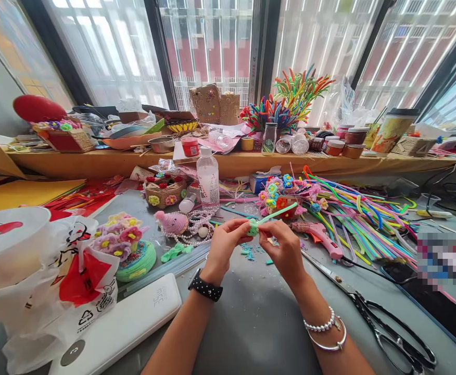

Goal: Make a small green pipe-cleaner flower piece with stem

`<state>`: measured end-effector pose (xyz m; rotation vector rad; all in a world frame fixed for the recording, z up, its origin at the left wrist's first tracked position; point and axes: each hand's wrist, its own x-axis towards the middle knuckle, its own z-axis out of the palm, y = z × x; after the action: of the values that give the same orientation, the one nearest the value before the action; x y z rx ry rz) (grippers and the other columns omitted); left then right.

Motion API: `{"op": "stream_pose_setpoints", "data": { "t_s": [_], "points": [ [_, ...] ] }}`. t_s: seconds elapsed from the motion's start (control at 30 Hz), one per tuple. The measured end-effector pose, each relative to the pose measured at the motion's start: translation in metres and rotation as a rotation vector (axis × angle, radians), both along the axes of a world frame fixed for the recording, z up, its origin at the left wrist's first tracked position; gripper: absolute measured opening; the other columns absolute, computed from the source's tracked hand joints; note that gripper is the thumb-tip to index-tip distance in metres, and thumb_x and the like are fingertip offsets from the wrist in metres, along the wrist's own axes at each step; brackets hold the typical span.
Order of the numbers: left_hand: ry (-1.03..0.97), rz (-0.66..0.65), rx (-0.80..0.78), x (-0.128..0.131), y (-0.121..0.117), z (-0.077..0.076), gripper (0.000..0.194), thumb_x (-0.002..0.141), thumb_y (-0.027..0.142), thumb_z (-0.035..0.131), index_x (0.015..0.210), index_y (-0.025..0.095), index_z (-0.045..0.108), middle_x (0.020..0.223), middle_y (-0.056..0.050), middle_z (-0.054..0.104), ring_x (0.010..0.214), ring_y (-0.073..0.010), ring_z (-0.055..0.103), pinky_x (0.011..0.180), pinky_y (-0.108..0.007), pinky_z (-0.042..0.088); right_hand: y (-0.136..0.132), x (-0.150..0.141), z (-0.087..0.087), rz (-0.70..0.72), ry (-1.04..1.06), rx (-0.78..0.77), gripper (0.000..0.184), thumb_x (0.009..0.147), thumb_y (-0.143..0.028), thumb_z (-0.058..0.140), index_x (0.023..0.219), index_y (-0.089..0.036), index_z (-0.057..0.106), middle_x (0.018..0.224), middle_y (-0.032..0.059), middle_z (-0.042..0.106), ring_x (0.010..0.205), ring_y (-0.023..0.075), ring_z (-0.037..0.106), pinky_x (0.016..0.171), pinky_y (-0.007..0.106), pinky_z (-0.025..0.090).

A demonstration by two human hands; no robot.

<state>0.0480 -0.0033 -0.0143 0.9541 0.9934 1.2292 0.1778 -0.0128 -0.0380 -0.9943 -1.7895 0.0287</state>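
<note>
Over the middle of the grey table, my left hand pinches a small mint-green fuzzy piece, which looks like twisted pipe cleaner. My right hand closes thumb and fingers on the other side of it. From between the hands a light green pipe cleaner sticks out up and to the right. The fingertips partly hide the piece. Green fuzzy clippings lie on the table just beneath. Right of my right hand are a pink glue gun and large black-handled scissors.
A bundle of pipe cleaners spreads to the right. Behind my hands stand a clear bottle and a flower basket. On the left are a white power bank, a plastic bag and fuzzy flowers. A cluttered sill runs behind.
</note>
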Motion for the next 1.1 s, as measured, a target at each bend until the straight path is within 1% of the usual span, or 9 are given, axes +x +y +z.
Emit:
{"op": "stream_pose_setpoints", "data": {
  "t_s": [0.07, 0.2, 0.33, 0.43, 0.57, 0.67, 0.83, 0.97, 1.1],
  "points": [
    [-0.031, -0.020, -0.020, -0.0001, 0.0004, 0.0004, 0.022, 0.058, 0.026, 0.066, 0.074, 0.011, 0.062, 0.071, -0.003, 0.061, 0.063, -0.0100, 0.056, 0.062, -0.022, 0.048, 0.0006, 0.0004, -0.0002, -0.015, -0.034, 0.023, 0.012, 0.075, -0.011, 0.046, 0.081, -0.017, 0.054, 0.073, 0.0016, 0.054, 0.070, 0.0131, 0.046, 0.065, 0.025, 0.038],
    [-0.062, -0.042, -0.025, 0.0003, 0.0004, 0.0011, 0.022, 0.061, 0.031, 0.064, 0.070, 0.011, 0.062, 0.063, -0.001, 0.059, 0.057, -0.0080, 0.054, 0.062, -0.023, 0.048, 0.0014, 0.0018, -0.0006, -0.036, -0.087, 0.062, 0.012, 0.075, -0.011, 0.045, 0.080, -0.017, 0.054, 0.073, 0.0028, 0.054, 0.070, 0.0140, 0.046, 0.066, 0.027, 0.038],
    [-0.062, -0.039, -0.025, -0.0003, -0.0004, 0.0011, 0.021, 0.055, 0.024, 0.069, 0.070, 0.011, 0.062, 0.068, -0.001, 0.059, 0.061, -0.0078, 0.054, 0.063, -0.022, 0.048, 0.0009, 0.0011, -0.0002, -0.014, -0.078, 0.039, 0.012, 0.075, -0.012, 0.045, 0.079, -0.017, 0.055, 0.074, 0.0028, 0.055, 0.071, 0.0144, 0.047, 0.067, 0.028, 0.038],
    [-0.098, -0.062, -0.029, -0.0017, -0.0006, 0.0005, 0.021, 0.055, 0.019, 0.069, 0.073, 0.011, 0.062, 0.074, -0.002, 0.059, 0.067, -0.0088, 0.055, 0.066, -0.021, 0.048, -0.0004, -0.0011, 0.0005, 0.022, 0.075, -0.065, 0.011, 0.075, -0.015, 0.046, 0.080, -0.018, 0.055, 0.075, 0.0020, 0.056, 0.069, 0.0131, 0.049, 0.066, 0.026, 0.040],
    [-0.178, -0.117, -0.057, -0.0037, -0.0005, 0.0005, 0.019, 0.058, 0.016, 0.068, 0.074, 0.011, 0.061, 0.079, -0.003, 0.059, 0.072, -0.0094, 0.055, 0.070, -0.021, 0.047, 0.0001, -0.0009, 0.0019, 0.115, 0.404, -0.362, 0.013, 0.075, -0.027, 0.049, 0.081, -0.016, 0.054, 0.076, 0.0023, 0.057, 0.067, 0.0114, 0.052, 0.061, 0.022, 0.042],
    [-0.229, -0.147, -0.083, -0.0045, -0.0003, 0.0012, 0.017, 0.059, 0.013, 0.067, 0.075, 0.011, 0.060, 0.080, -0.003, 0.059, 0.072, -0.0091, 0.055, 0.071, -0.020, 0.047, 0.0027, 0.0014, 0.0032, 0.167, 0.547, -0.521, 0.020, 0.073, -0.034, 0.051, 0.078, -0.015, 0.055, 0.071, 0.0018, 0.055, 0.063, 0.0103, 0.050, 0.056, 0.020, 0.040],
    [-0.299, -0.183, -0.153, -0.0042, -0.0003, 0.0027, 0.016, 0.060, 0.007, 0.064, 0.075, 0.011, 0.059, 0.079, -0.003, 0.059, 0.070, -0.0086, 0.056, 0.069, -0.018, 0.048, 0.0041, 0.0022, 0.0045, 0.261, 0.650, -0.582, 0.020, 0.069, -0.034, 0.056, 0.074, -0.015, 0.056, 0.067, 0.0002, 0.052, 0.059, 0.0076, 0.044, 0.053, 0.018, 0.036],
    [-0.402, -0.214, -0.232, -0.0031, -0.0004, 0.0034, 0.017, 0.061, 0.000, 0.060, 0.073, 0.011, 0.057, 0.074, -0.001, 0.058, 0.066, -0.0077, 0.057, 0.066, -0.017, 0.049, 0.0037, 0.0009, 0.0043, 0.348, 0.734, -0.618, 0.018, 0.069, -0.033, 0.056, 0.072, -0.015, 0.057, 0.071, -0.0001, 0.051, 0.059, 0.0062, 0.040, 0.053, 0.017, 0.034],
    [-0.480, -0.281, -0.272, -0.0033, -0.0010, 0.0037, 0.018, 0.062, -0.002, 0.057, 0.075, 0.011, 0.056, 0.076, -0.002, 0.058, 0.067, -0.0080, 0.058, 0.069, -0.017, 0.049, 0.0049, 0.0010, 0.0033, 0.392, 0.819, -0.674, 0.020, 0.068, -0.034, 0.057, 0.074, -0.015, 0.057, 0.076, 0.0006, 0.051, 0.060, 0.0061, 0.040, 0.053, 0.018, 0.034]
  ]
}}
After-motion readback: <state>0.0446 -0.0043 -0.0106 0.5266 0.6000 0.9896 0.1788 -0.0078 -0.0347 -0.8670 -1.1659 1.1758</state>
